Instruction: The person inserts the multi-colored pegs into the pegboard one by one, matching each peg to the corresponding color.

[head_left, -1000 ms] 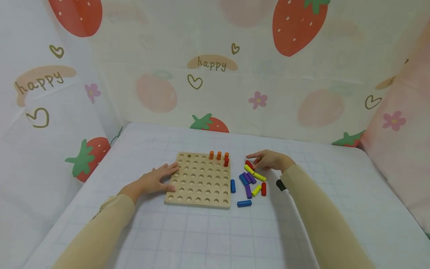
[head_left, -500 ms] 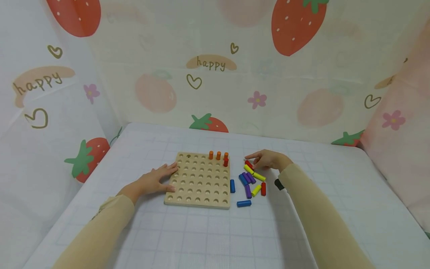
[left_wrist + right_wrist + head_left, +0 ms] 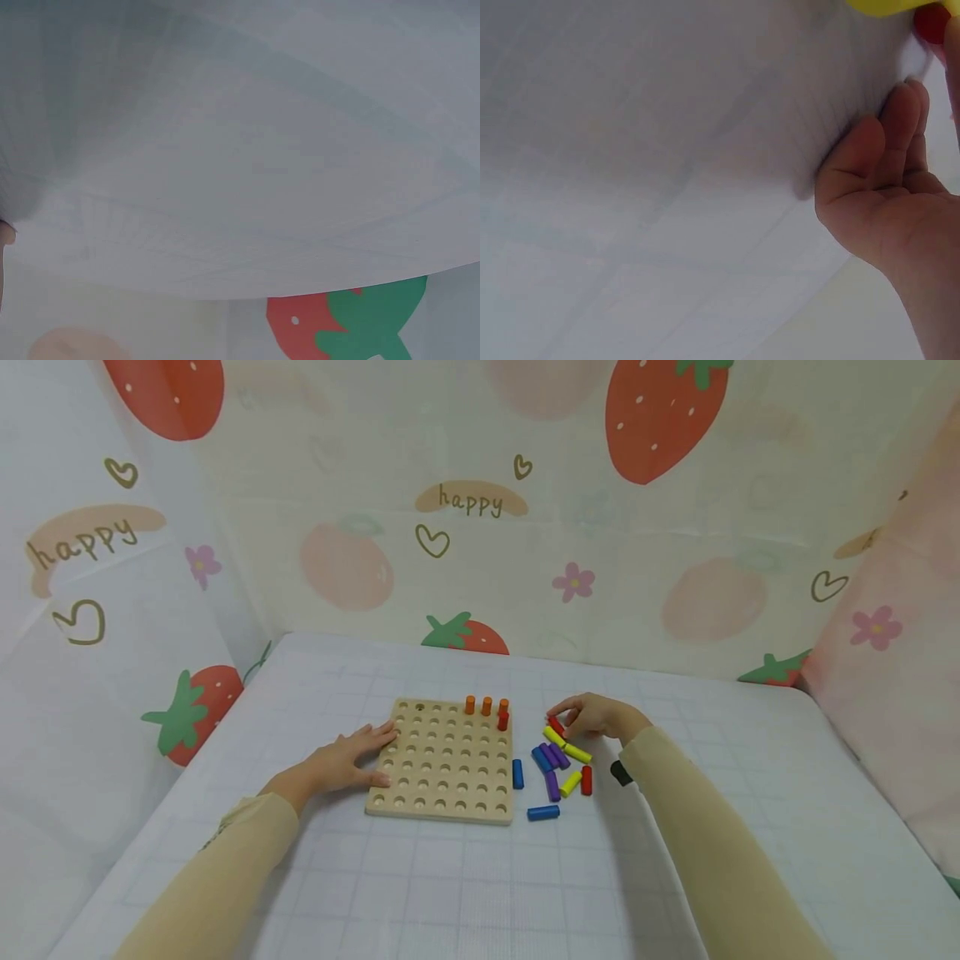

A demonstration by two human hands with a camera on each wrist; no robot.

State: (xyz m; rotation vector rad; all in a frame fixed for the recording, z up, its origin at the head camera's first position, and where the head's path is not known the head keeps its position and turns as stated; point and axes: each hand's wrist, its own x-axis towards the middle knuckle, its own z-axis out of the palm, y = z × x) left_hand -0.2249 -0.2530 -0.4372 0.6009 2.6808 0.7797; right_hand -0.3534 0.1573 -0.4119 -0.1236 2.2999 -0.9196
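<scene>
A wooden pegboard [image 3: 442, 768] with rows of round holes lies on the table. Three orange pegs [image 3: 487, 705] stand at its back right, and one red peg [image 3: 503, 721] stands just in front of the rightmost. My left hand [image 3: 347, 762] rests on the board's left edge, fingers spread. To the right of the board, my right hand [image 3: 596, 716] pinches a lying red peg [image 3: 556, 725] between thumb and index finger. In the right wrist view that red peg [image 3: 933, 24] shows only partly, beside a yellow peg [image 3: 885, 6]; the other fingers are curled.
Loose pegs lie right of the board: yellow [image 3: 578, 752], purple [image 3: 552, 786], blue [image 3: 543, 812] and another red peg [image 3: 587, 780]. A small black object [image 3: 621, 773] is by the right sleeve. Strawberry-print cloth [image 3: 480, 568] hangs behind the table.
My right index finger, stretched out before, has bent down onto the far end of the red peg. The left hand stays on the board; the pegs have not visibly moved.
</scene>
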